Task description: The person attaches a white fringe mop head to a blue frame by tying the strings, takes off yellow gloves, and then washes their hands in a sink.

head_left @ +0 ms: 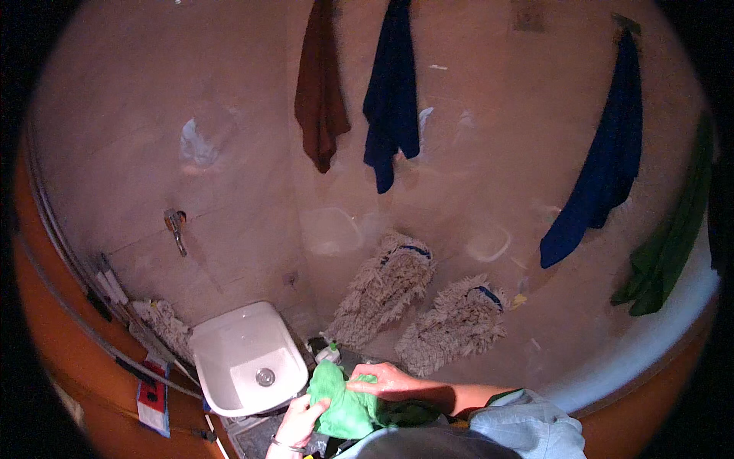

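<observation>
A bright green cloth [348,413] is bunched between my two hands, close to my body and just right of a white sink. My left hand [300,419] grips its left side, thumb on top, with a bracelet at the wrist. From the right, my right hand [384,381] pinches the cloth's upper edge with the fingers closed. The cloth's lower part is partly hidden by my body. Just beyond the cloth stands a small white bottle with a green top [329,353].
The white sink [251,358] stands at left below a wall tap [176,231]. Two mop heads [384,287] [456,324] lean at the wall. A brown cloth [319,92], blue cloths [391,96] [600,164] and a dark green cloth [665,237] hang there. Poles and a hose [115,348] line the left.
</observation>
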`<act>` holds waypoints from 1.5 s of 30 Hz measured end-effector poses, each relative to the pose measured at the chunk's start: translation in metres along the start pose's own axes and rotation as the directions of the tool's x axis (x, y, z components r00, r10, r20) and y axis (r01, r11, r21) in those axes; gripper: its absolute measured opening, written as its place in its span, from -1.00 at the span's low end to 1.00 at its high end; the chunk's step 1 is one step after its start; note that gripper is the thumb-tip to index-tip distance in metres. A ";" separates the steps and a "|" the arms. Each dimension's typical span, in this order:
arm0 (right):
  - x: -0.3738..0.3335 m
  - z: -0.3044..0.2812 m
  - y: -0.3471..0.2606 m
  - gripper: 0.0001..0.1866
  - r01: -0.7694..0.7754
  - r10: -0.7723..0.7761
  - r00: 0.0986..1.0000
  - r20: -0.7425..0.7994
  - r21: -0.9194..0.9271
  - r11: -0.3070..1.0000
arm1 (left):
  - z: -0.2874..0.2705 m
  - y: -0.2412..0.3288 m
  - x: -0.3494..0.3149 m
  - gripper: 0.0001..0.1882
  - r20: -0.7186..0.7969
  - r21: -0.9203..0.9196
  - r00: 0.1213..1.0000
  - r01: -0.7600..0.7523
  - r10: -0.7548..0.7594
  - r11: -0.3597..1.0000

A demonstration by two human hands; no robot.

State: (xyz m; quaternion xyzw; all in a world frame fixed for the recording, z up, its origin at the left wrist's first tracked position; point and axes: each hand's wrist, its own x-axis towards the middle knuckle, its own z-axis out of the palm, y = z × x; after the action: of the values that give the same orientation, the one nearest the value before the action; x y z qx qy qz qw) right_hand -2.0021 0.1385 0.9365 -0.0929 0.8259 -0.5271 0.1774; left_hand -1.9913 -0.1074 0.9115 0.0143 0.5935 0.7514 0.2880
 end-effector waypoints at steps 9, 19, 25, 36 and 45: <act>-0.006 -0.038 -0.018 -0.71 0.565 -0.565 0.823 0.056 -0.186 0.804 | 0.056 0.053 0.019 -0.23 0.259 0.414 0.939 -0.320 0.227 0.852; -0.029 -0.115 -0.069 -0.57 0.111 -0.229 0.966 -0.118 -0.608 0.786 | 0.075 0.049 0.061 -0.82 -0.042 0.553 0.771 -0.512 0.636 0.658; -0.021 -0.119 -0.058 -0.39 0.425 -0.450 0.893 -0.022 -0.289 0.858 | 0.116 0.107 0.051 -0.84 0.182 0.575 0.814 -0.543 0.552 0.612; -0.004 -0.275 -0.181 -0.54 0.455 -0.374 0.772 -0.514 0.035 0.890 | 0.054 0.114 0.029 -0.81 -0.258 0.506 0.902 -0.179 0.346 0.844; -0.054 -0.479 -0.384 -0.46 -0.182 -0.694 -0.179 -0.698 -0.670 0.720 | -0.048 -0.015 -0.040 -0.73 -0.446 0.547 0.885 0.151 0.135 0.824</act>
State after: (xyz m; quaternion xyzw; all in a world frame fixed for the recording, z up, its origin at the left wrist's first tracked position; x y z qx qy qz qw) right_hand -2.1524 0.3944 1.4769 0.0947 0.7347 -0.1609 -0.6522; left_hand -1.9685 -0.1658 0.8967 -0.0843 0.8409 0.5204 0.1226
